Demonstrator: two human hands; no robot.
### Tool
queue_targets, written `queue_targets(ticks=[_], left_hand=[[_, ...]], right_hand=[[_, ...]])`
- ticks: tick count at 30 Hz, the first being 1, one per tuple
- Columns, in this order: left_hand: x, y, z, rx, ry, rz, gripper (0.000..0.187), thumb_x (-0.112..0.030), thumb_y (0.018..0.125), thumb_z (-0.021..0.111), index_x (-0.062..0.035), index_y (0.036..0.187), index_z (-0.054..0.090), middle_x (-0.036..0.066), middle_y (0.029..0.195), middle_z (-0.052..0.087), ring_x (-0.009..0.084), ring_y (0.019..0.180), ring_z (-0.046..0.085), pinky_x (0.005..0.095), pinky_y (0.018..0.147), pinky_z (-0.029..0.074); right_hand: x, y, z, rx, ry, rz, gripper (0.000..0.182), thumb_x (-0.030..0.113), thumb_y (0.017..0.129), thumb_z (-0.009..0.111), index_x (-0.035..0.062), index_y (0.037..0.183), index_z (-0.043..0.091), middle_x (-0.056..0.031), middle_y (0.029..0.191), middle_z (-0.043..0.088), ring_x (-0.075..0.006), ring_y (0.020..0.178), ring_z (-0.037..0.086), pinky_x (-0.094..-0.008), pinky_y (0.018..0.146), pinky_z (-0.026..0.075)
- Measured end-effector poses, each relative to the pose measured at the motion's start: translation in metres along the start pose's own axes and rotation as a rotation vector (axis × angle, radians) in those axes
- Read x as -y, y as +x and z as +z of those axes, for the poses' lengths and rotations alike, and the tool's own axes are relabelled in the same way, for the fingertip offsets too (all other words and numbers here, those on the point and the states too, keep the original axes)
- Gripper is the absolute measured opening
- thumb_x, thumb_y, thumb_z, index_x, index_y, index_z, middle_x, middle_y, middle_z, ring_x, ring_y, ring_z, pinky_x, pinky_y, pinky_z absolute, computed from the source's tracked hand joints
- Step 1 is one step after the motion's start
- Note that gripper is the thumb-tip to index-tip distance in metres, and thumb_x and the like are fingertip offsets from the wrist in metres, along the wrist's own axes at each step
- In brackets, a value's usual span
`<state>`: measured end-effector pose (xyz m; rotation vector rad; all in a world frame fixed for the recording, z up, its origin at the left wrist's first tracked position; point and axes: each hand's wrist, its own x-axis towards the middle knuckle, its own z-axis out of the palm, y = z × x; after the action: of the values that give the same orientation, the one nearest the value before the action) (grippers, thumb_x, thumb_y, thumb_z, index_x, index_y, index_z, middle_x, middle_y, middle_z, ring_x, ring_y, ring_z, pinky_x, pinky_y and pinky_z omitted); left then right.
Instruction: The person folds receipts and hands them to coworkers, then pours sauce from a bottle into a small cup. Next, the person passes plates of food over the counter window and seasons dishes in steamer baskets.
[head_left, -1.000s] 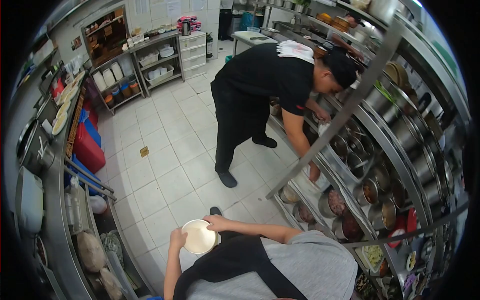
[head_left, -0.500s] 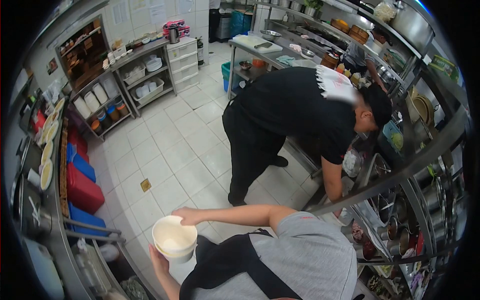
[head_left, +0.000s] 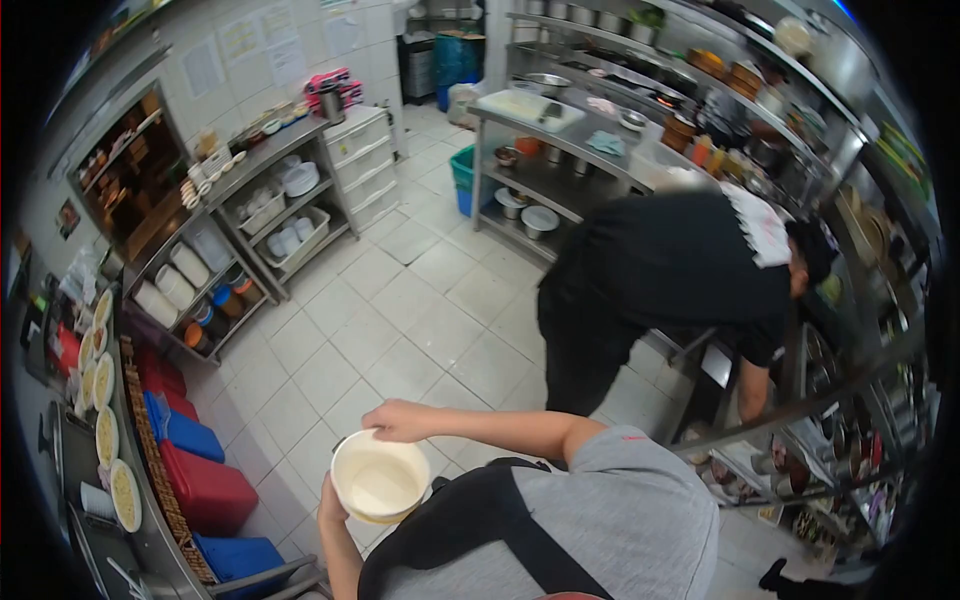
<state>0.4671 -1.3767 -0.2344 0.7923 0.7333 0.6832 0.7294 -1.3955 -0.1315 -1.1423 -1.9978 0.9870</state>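
A cream-coloured round tub (head_left: 380, 474) is held between my two hands in front of my body, its open mouth facing up. The inside looks pale, with nothing distinct in it. My right hand (head_left: 397, 420) grips the far rim from above. On the near left side, my left hand (head_left: 333, 502) wraps the tub's wall, its fingers partly hidden. A yellowish edge shows under the tub's near rim.
A person in black (head_left: 670, 270) bends over the counter at the right. Plates of food (head_left: 126, 495) line the left counter, above red and blue bins (head_left: 205, 490). A steel table (head_left: 540, 180) and shelving (head_left: 290, 205) stand ahead.
The view has shifted, and the tub with both my hands now appears further right and more upright. The person in black appears further right, still bent over.
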Motion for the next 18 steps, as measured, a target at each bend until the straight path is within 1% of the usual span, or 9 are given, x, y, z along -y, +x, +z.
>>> queue_targets(ticks=[3,4,6,8,10,12,15,16,18], left_hand=[[-0.052,0.045,0.022,0.017,0.182,-0.189,0.037,-0.028,0.088,0.043,-0.0004,0.109,0.054,0.008,0.103,0.06,0.0147,0.088,0.058,0.0272,0.077,0.048],[-0.03,0.074,-0.021,0.143,0.484,-0.123,0.037,-0.031,0.089,0.042,-0.0014,0.108,0.055,0.006,0.1,0.059,0.0131,0.087,0.056,0.0265,0.077,0.045],[-0.019,0.111,-0.047,0.031,0.334,-0.155,0.039,-0.036,0.088,0.041,-0.0049,0.106,0.056,0.003,0.1,0.057,0.0119,0.091,0.051,0.0264,0.082,0.04],[-0.081,0.121,-0.021,-0.03,0.41,-0.233,0.043,-0.039,0.086,0.041,-0.0047,0.107,0.056,0.004,0.1,0.058,0.0131,0.091,0.052,0.0274,0.081,0.04],[-0.111,0.147,-0.042,-0.071,0.436,-0.234,0.044,-0.039,0.085,0.041,-0.0042,0.107,0.056,0.004,0.101,0.058,0.0138,0.092,0.052,0.0278,0.081,0.04],[-0.126,0.186,-0.074,-0.151,0.382,-0.163,0.042,-0.038,0.084,0.041,-0.0065,0.108,0.056,0.002,0.095,0.058,0.0112,0.082,0.053,0.0252,0.069,0.043],[-0.192,0.213,-0.096,-0.242,0.401,-0.001,0.044,-0.038,0.082,0.041,-0.0075,0.111,0.055,0.002,0.092,0.058,0.0104,0.079,0.053,0.0231,0.065,0.041],[-0.215,0.223,-0.102,-0.299,0.379,0.019,0.048,-0.039,0.08,0.042,-0.0073,0.114,0.053,0.003,0.092,0.058,0.0101,0.077,0.052,0.0218,0.063,0.039],[-0.251,0.244,-0.118,-0.401,0.361,0.098,0.049,-0.039,0.08,0.042,-0.0073,0.116,0.053,0.003,0.093,0.058,0.0105,0.079,0.053,0.0223,0.064,0.04]], right_hand=[[-0.039,0.035,-0.011,-0.055,-0.045,0.023,0.014,0.012,0.076,0.051,0.0002,0.083,0.055,-0.0169,0.07,0.057,-0.0266,0.064,0.056,-0.0371,0.058,0.043],[-0.059,0.043,-0.007,-0.109,0.035,0.007,0.015,0.013,0.079,0.051,0.0006,0.086,0.056,-0.0146,0.073,0.058,-0.0222,0.065,0.055,-0.0348,0.06,0.043],[-0.062,0.059,-0.02,-0.041,0.104,0.161,0.02,0.018,0.082,0.052,0.0002,0.09,0.057,-0.0132,0.076,0.059,-0.0197,0.068,0.055,-0.0334,0.062,0.044],[-0.082,0.086,-0.021,-0.049,0.111,0.148,0.019,0.015,0.083,0.052,-0.0002,0.092,0.056,-0.0135,0.074,0.059,-0.0202,0.066,0.058,-0.0321,0.058,0.045],[-0.103,0.131,-0.019,0.005,0.126,0.156,0.019,0.016,0.084,0.051,-0.0003,0.093,0.055,-0.0123,0.072,0.059,-0.0184,0.062,0.057,-0.0309,0.054,0.045],[-0.122,0.179,-0.026,0.044,0.313,0.43,0.019,0.016,0.085,0.049,-0.0005,0.094,0.053,-0.0096,0.069,0.058,-0.014,0.052,0.055,-0.0273,0.045,0.044],[-0.153,0.275,-0.037,0.053,0.355,0.341,0.018,0.016,0.086,0.048,-0.0006,0.094,0.052,-0.0074,0.066,0.057,-0.0107,0.045,0.052,-0.0241,0.038,0.041],[-0.155,0.312,-0.044,0.05,0.333,0.299,0.018,0.015,0.084,0.05,-0.0013,0.091,0.053,-0.0105,0.066,0.057,-0.0157,0.049,0.055,-0.0298,0.044,0.044],[-0.162,0.386,-0.062,0.088,0.185,0.148,0.019,0.015,0.083,0.05,-0.0017,0.09,0.053,-0.013,0.067,0.057,-0.0192,0.054,0.056,-0.0332,0.049,0.044]])
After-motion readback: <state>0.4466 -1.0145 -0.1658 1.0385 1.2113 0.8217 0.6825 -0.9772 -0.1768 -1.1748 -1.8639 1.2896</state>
